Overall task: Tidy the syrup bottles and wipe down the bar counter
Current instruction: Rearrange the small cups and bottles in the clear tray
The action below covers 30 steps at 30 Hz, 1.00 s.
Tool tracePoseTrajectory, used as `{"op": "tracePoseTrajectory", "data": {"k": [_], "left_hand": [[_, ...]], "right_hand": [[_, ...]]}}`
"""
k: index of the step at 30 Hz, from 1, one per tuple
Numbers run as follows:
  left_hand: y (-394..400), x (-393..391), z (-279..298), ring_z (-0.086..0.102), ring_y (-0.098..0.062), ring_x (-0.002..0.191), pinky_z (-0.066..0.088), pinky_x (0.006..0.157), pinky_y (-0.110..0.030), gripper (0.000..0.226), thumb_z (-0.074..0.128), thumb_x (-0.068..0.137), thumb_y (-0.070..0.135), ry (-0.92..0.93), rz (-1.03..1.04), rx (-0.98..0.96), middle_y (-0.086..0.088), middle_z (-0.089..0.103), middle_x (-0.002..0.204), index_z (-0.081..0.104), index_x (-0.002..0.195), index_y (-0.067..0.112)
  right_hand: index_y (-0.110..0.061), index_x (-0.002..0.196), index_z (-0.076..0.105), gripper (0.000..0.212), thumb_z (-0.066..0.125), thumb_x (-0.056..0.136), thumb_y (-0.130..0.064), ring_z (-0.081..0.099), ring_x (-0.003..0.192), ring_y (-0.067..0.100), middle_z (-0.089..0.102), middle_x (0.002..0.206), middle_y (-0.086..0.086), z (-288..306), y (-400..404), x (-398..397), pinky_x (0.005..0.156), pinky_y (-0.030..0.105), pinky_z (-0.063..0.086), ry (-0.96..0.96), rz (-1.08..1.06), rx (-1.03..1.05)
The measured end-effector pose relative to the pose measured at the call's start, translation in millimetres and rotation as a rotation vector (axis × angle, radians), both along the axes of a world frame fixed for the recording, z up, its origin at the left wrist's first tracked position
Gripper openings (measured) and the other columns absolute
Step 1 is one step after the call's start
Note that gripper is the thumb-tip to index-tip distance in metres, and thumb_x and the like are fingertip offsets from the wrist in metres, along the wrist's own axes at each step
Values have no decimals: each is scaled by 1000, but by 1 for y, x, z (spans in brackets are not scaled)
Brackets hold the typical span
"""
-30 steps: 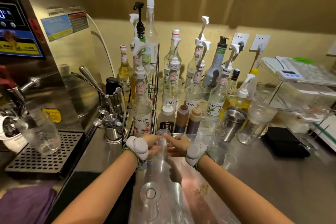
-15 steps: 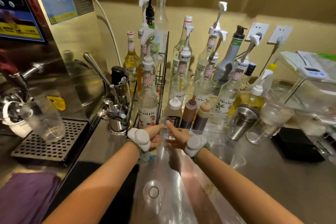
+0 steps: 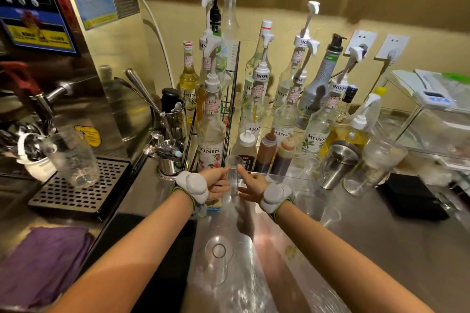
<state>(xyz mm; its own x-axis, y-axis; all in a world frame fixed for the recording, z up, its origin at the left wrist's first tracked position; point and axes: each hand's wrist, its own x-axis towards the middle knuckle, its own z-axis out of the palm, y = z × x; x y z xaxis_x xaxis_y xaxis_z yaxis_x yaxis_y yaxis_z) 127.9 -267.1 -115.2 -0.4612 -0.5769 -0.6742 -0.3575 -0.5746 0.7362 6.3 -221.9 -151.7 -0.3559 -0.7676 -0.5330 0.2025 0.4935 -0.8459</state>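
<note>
A tall clear plastic cup [image 3: 233, 173] stands on the steel counter [image 3: 381, 249], just in front of the squeeze bottles. My left hand [image 3: 216, 181] grips its left side with curled fingers. From the right, my right hand [image 3: 250, 183] holds it, thumb raised against the wall near the rim. Several Monin syrup bottles [image 3: 314, 134] with pump tops crowd the back of the counter. One large Monin bottle [image 3: 210, 140] stands in a black wire rack [image 3: 232, 99]. A white-capped squeeze bottle [image 3: 245, 146] and two brown squeeze bottles [image 3: 265, 151] stand in the front row.
A steel drinks machine [image 3: 101, 79] with a drip tray [image 3: 84, 185] fills the left. A purple cloth [image 3: 43, 259] lies at near left. A utensil holder [image 3: 169, 157], steel shaker [image 3: 338, 164], glass jar [image 3: 373, 168], black scale [image 3: 412, 198], small cup [image 3: 330, 216] and an upturned cup [image 3: 218, 251] surround my arms.
The view has shifted and drawn closer to the bottles. Both hands stay on the clear cup in front of the squeeze bottles, and my right thumb sits higher on it.
</note>
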Motion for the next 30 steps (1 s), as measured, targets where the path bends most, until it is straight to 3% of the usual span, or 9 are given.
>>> {"op": "tracePoseTrajectory", "data": {"k": [6, 9, 13, 15, 18, 20, 22, 25, 30], "left_hand": [[24, 13, 0, 32, -5, 25, 18, 35, -18, 47, 28, 103, 34, 84, -29, 61, 6, 33, 41, 31, 59, 18], [48, 22, 8, 56, -4, 50, 48, 52, -26, 28, 37, 100, 35, -27, -6, -48, 3, 50, 68, 50, 85, 15], [70, 36, 10, 46, -3, 51, 34, 28, -11, 30, 41, 98, 38, 12, 21, -30, 3, 41, 70, 46, 76, 19], [81, 42, 10, 45, -3, 57, 35, 27, -6, 27, 40, 97, 44, -38, 0, -52, 5, 44, 72, 48, 85, 21], [94, 50, 11, 49, -5, 72, 47, 55, -21, 40, 41, 94, 50, -61, -28, -92, 1, 58, 95, 54, 110, 15], [102, 55, 8, 54, -15, 104, 39, 84, -26, 56, 41, 95, 47, -97, -60, -133, -6, 53, 133, 48, 135, 9], [112, 62, 9, 42, -23, 131, 35, 96, -31, 57, 42, 96, 42, -99, -71, -162, -8, 42, 147, 43, 141, 7], [124, 69, 11, 46, -24, 115, 41, 85, -30, 51, 43, 98, 32, -80, -62, -170, -14, 42, 148, 42, 141, 5], [131, 81, 6, 53, -15, 97, 42, 87, -28, 35, 50, 91, 29, -97, -41, -74, -8, 54, 118, 52, 122, 12]], "right_hand": [[14, 136, 37, 76, 57, 89, -42, 40, 130, 49, 39, 139, 36, 2, 28, 9, 105, 58, 36, 56, -5, 17], [12, 137, 37, 76, 56, 89, -44, 42, 129, 47, 39, 141, 34, 0, 47, 21, 104, 55, 40, 75, 33, 34], [6, 133, 43, 73, 56, 87, -50, 53, 123, 39, 49, 135, 28, -1, 69, 37, 100, 46, 48, 96, 40, 54], [3, 128, 49, 72, 54, 86, -55, 59, 111, 31, 57, 113, 17, -2, 79, 44, 94, 39, 53, 110, 76, 67], [-8, 111, 54, 56, 52, 85, -57, 57, 102, 25, 51, 103, 10, -2, 92, 54, 83, 33, 53, 105, 94, 68], [-6, 113, 55, 58, 52, 85, -57, 58, 108, 28, 57, 113, 20, -3, 99, 61, 85, 36, 53, 120, 97, 77], [-1, 122, 54, 66, 52, 86, -56, 57, 118, 32, 55, 127, 24, -6, 106, 65, 90, 38, 52, 136, 106, 92], [-8, 113, 59, 53, 50, 88, -54, 56, 96, 23, 58, 117, 19, -7, 118, 72, 80, 33, 53, 106, 115, 90], [-9, 124, 57, 61, 37, 92, -57, 55, 102, 23, 57, 127, 19, -3, 130, 81, 83, 33, 52, 74, 115, 97]]}}
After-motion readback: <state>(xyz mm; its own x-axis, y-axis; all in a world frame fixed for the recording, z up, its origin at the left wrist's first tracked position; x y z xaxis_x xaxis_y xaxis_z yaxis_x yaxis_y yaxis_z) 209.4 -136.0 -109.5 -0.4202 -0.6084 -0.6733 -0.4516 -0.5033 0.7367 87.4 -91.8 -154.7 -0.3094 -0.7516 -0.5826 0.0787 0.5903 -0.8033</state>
